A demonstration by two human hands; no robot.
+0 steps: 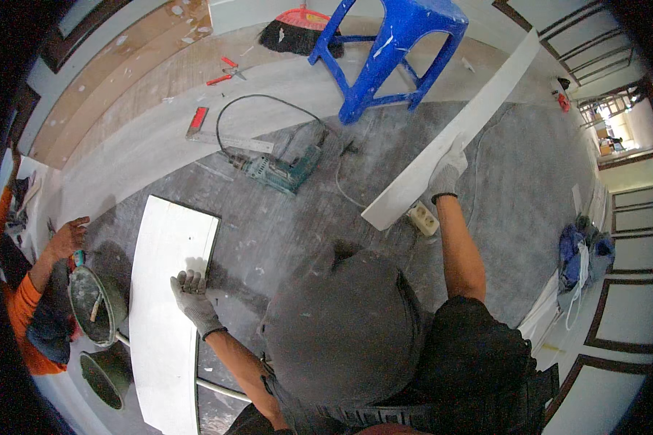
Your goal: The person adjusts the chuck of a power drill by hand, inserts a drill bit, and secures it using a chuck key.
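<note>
My right hand [447, 169], in a grey knit glove, grips a long narrow white board strip [484, 111] by its edge. The strip slants across the right side, its near end above the floor beside a socket block [423, 218]. My left hand [193, 299], also gloved, is over the right edge of a wide white panel [166, 304], fingers loosely curled and holding nothing. Whether it touches the panel I cannot tell. A corded electric drill [283, 169] lies ahead on the dark floor. Behind it rests a try square [231, 140] with a red-marked handle.
A blue plastic stool [378, 65] stands ahead, near a broom [305, 27] and red-handled cutters [227, 73]. At left are two buckets [99, 310] [104, 380] and another person's hand [68, 239]. A dark cap [343, 331] hides the floor at the centre bottom. Blue cloth [574, 255] lies right.
</note>
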